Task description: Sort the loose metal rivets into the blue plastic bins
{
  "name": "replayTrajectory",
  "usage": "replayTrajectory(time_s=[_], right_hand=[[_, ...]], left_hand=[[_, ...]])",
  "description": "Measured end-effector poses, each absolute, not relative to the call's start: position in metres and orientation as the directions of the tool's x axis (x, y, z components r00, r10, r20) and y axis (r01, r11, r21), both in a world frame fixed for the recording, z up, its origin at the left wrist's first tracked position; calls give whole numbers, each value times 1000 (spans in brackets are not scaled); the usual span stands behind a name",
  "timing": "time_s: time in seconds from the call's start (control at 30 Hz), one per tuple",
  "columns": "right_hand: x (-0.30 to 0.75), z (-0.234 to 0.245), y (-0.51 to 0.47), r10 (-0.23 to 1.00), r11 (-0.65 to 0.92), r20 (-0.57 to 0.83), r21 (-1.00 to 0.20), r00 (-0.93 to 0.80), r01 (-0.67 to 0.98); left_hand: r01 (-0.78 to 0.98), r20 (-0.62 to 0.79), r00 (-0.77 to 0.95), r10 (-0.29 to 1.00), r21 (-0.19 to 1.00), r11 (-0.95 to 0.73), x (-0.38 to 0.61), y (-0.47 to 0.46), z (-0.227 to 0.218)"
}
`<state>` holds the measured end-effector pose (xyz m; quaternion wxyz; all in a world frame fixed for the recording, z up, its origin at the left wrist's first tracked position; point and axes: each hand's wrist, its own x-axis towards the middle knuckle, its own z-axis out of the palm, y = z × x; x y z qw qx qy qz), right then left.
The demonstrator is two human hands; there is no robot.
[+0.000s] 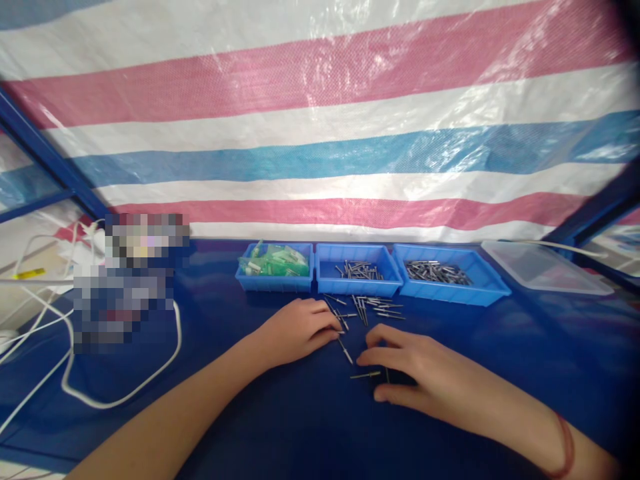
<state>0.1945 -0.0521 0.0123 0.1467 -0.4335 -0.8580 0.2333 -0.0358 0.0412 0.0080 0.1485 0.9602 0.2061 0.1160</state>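
Note:
My left hand point(305, 333) is closed in a pinch over the blue tabletop, its thumb and fingertips at the end of a thin metal blind rivet point(345, 350). My right hand point(417, 363) has its fingers spread apart, low over the table. Just beside its fingertips lies another blind rivet point(365, 375), and one more shows partly between its thumb and index finger. Several loose blind rivets point(361, 311) are scattered beyond both hands, in front of the middle bin point(357, 288), which holds more of them.
A left blue bin point(275, 285) holds green-and-white plastic packets point(283, 260). The right bin point(455, 293) contains many short metal pieces point(437, 271). A clear plastic lid point(547, 270) lies at far right. White cables point(125, 403) loop across the left side. Striped sheeting point(320, 160) hangs behind.

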Motion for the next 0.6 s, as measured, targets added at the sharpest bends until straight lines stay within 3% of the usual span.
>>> replayTrajectory(time_s=[0.3, 0.47, 0.6], right_hand=[[188, 7, -48, 807, 570, 168, -469, -566, 675], [187, 2, -46, 815, 576, 236, -426, -529, 698], [184, 1, -45, 881, 472, 280, -533, -381, 702]], left_hand=[[390, 205, 865, 458, 300, -871, -31, 35, 2], [423, 226, 821, 524, 377, -824, -26, 28, 3], [374, 268, 800, 537, 477, -795, -23, 23, 4]])
